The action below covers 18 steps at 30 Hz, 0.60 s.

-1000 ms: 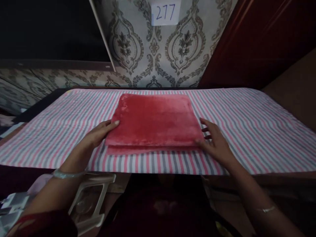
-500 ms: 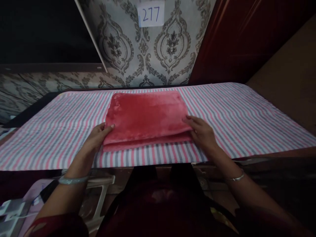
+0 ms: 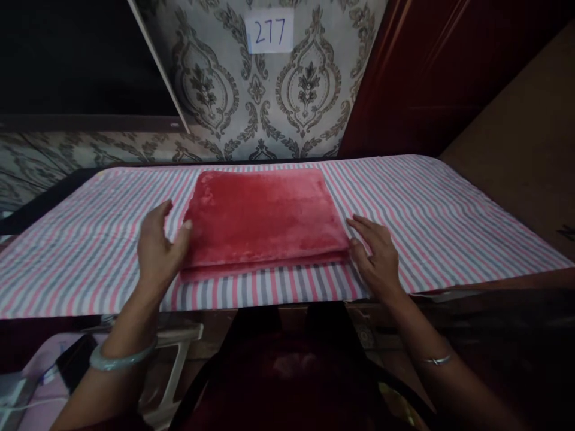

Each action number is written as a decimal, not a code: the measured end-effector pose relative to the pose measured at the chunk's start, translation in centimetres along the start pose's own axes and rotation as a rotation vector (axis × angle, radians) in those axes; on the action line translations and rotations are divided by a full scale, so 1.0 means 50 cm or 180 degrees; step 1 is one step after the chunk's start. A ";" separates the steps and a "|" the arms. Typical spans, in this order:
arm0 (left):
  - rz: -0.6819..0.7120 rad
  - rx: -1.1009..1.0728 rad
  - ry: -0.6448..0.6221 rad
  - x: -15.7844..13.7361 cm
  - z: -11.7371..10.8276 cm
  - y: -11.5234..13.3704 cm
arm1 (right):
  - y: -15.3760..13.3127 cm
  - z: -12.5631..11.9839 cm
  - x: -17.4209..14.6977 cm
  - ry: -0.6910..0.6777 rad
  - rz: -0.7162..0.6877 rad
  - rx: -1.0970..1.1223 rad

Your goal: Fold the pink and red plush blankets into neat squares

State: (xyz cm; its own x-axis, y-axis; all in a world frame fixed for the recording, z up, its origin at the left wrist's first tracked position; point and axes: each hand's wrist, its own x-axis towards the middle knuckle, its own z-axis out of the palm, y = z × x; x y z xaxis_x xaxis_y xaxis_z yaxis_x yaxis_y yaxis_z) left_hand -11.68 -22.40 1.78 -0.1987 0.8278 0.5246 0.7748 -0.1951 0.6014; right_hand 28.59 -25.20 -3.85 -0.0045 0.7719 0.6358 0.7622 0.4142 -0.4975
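A folded red plush cloth (image 3: pixel 265 218) lies flat on a striped cover (image 3: pixel 426 221), its layered front edge facing me. At the cloth's left side is my left hand (image 3: pixel 159 248), open, fingers curved and thumb close to the cloth's edge; whether the thumb touches it I cannot tell. On the opposite side my right hand (image 3: pixel 376 254) is open too, fingers apart, with its thumb near the front right corner. Neither hand grips the cloth.
Patterned wallpaper with a paper marked 277 (image 3: pixel 269 31) rises behind the table. A dark screen (image 3: pixel 81 60) stands at the back left, a dark red panel (image 3: pixel 413 78) at the back right. Below the left front edge are a white chair frame (image 3: pixel 179 365) and a pink surface (image 3: pixel 49 359).
Both hands have let go of the red cloth and opened, the left moving off to the left. The cloth's front edge now lies flatter, with the top layer nearer the lower one.
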 end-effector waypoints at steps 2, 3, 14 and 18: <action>0.0556 0.0248 -0.0323 0.016 0.010 0.027 | -0.023 0.013 0.045 -0.0102 -0.0229 -0.0033; 0.0675 0.0297 -0.0565 0.028 0.020 0.038 | -0.033 0.028 0.073 -0.0239 -0.0346 -0.0056; 0.0276 0.1787 -0.1778 0.256 0.199 0.092 | -0.089 0.273 0.377 -0.1630 0.0035 -0.0875; 0.0135 0.2164 -0.1550 0.228 0.255 0.056 | -0.070 0.311 0.339 -0.1559 0.0227 -0.1372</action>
State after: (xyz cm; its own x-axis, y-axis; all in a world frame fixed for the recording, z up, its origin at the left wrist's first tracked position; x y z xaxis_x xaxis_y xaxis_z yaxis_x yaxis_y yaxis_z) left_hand -4.12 -6.82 1.76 -0.0007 0.9921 0.1256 0.9999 -0.0007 0.0105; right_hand 15.77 -6.07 -0.50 -0.1608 0.9628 0.2171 0.9622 0.2020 -0.1828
